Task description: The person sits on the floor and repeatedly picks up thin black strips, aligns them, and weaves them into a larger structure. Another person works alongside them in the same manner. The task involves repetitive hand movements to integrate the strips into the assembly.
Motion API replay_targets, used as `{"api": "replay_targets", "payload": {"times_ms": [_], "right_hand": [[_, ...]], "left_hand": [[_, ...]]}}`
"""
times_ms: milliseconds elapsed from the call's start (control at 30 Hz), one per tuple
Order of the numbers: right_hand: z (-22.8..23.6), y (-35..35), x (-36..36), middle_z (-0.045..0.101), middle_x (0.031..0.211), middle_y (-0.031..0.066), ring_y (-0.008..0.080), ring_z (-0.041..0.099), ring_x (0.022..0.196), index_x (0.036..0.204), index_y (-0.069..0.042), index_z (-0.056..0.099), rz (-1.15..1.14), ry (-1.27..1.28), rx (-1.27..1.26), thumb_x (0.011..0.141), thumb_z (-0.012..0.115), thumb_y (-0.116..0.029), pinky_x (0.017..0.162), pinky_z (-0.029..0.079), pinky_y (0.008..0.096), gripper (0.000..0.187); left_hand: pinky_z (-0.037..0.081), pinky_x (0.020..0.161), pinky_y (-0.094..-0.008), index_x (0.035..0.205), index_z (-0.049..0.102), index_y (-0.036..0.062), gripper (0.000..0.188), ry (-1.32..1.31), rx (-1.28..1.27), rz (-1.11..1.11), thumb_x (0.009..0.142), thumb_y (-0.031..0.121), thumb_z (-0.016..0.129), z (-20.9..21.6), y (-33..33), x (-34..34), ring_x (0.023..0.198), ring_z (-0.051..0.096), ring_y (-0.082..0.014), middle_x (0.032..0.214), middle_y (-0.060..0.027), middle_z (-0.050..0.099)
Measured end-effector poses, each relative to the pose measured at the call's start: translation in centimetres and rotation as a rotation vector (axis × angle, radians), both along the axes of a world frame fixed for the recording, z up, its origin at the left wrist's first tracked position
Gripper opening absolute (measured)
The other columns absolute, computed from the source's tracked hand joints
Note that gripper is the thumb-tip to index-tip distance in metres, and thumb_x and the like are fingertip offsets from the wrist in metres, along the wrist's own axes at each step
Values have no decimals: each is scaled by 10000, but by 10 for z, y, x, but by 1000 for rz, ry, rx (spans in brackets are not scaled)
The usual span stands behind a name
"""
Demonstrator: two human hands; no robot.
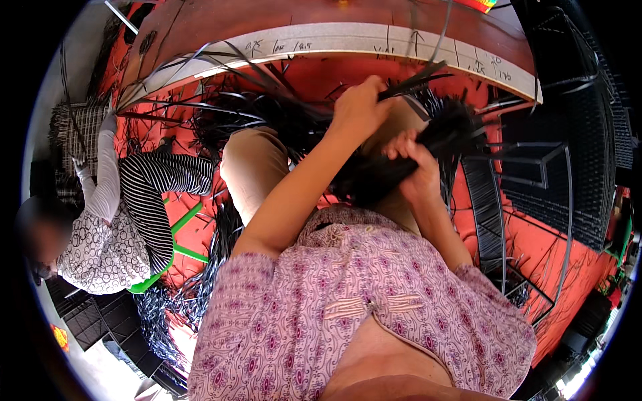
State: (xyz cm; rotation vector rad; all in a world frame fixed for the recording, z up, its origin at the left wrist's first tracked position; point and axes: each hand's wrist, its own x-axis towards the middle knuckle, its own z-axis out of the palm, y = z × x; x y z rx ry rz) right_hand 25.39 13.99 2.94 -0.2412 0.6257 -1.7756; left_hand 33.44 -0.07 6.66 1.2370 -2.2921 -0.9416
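A thick bundle of black strips [456, 134] lies across my lap, with loose ends reaching right and toward the table. My right hand [416, 164] is closed round the bundle, its fingers curled over the strips. Farther off and to the left, my left hand [362, 107] is closed on a few black strips [420, 81] that fan out to its right below the table edge. Motion blurs the strip ends. Between my forearms, part of the bundle is a dark mass and single strips cannot be told apart.
A brown table [314, 15] with a pale, hand-marked edge stands in front. Black strips litter the red floor [175, 235]. On the left, a person [107, 227] sits on a green stool [190, 252] beside a woven panel [79, 134]. Metal frames [568, 200] and black woven furniture [568, 154] stand right.
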Motion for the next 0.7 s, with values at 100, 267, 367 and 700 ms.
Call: {"api": "replay_targets", "payload": {"times_ms": [100, 267, 367, 700], "right_hand": [[30, -18, 22, 535, 772, 49, 202, 550, 731, 994, -51, 535, -36, 122, 65, 789, 704, -67, 729, 461, 336, 266], [34, -29, 58, 615, 874, 48, 165, 601, 740, 1106, -18, 578, 42, 203, 31, 716, 753, 38, 706, 492, 282, 431], [58, -23, 80, 613, 884, 36, 156, 599, 729, 1096, -18, 591, 7, 336, 62, 707, 752, 47, 690, 494, 277, 427], [29, -23, 77, 585, 1196, 83, 207, 555, 1108, 1319, -23, 454, 122, 358, -17, 751, 662, 40, 1001, 433, 359, 609]], "left_hand": [[481, 687, -473, 965, 559, 59, 262, 4, -36, 111, 799, 230, 667, 4, 30, 44, 801, 639, -401, 791, -194, 652], [499, 615, -457, 985, 545, 93, 267, -211, -254, 123, 778, 201, 674, 14, 44, 93, 697, 653, -369, 738, -157, 662], [490, 531, -452, 995, 538, 107, 238, -186, -393, 122, 791, 179, 638, 28, 61, 113, 619, 645, -347, 686, -134, 648], [484, 446, -332, 1271, 470, -8, 473, -150, -596, 125, 837, 172, 521, 42, 108, 146, 550, 648, -204, 688, -78, 643]]}}
